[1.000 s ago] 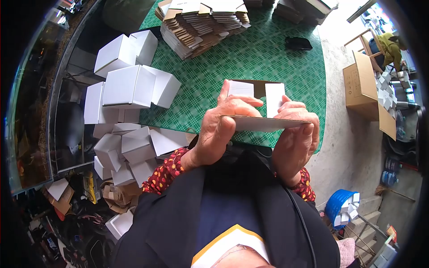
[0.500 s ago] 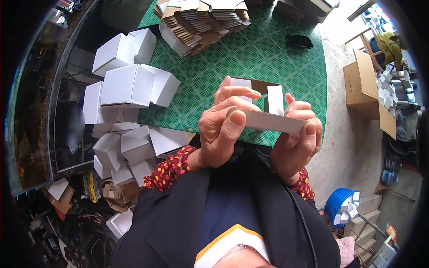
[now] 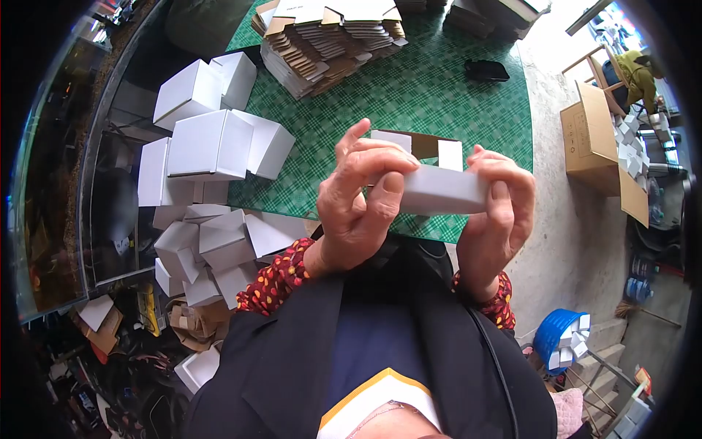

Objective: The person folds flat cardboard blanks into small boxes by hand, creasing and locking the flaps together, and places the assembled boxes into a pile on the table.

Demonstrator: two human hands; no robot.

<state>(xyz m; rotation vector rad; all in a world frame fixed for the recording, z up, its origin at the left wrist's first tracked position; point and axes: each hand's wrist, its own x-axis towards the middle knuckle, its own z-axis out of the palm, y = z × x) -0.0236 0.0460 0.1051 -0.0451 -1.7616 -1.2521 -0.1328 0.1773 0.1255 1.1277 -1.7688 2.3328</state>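
Observation:
A partly folded white carton (image 3: 444, 190) is held level between my two hands, above the near edge of the green checked table (image 3: 351, 117). My left hand (image 3: 362, 194) pinches its left end between thumb and fingers, with the index finger raised. At the right end, my right hand (image 3: 501, 205) grips the same panel with thumb and bent fingers. Behind that panel stand two white side flaps, and a brown inner wall shows between them. The carton's underside is hidden.
Flat cartons (image 3: 329, 44) are stacked at the table's back, near a black object (image 3: 487, 71). Folded white boxes (image 3: 208, 143) pile up at left. On the right are a large cardboard box (image 3: 591, 143), a blue basket (image 3: 559, 329) and a person in green (image 3: 638, 80).
The carton's near panel has tipped from nearly flat to facing me, and its flaps show less. My left fingers have moved over its top edge; my right hand has shifted slightly right.

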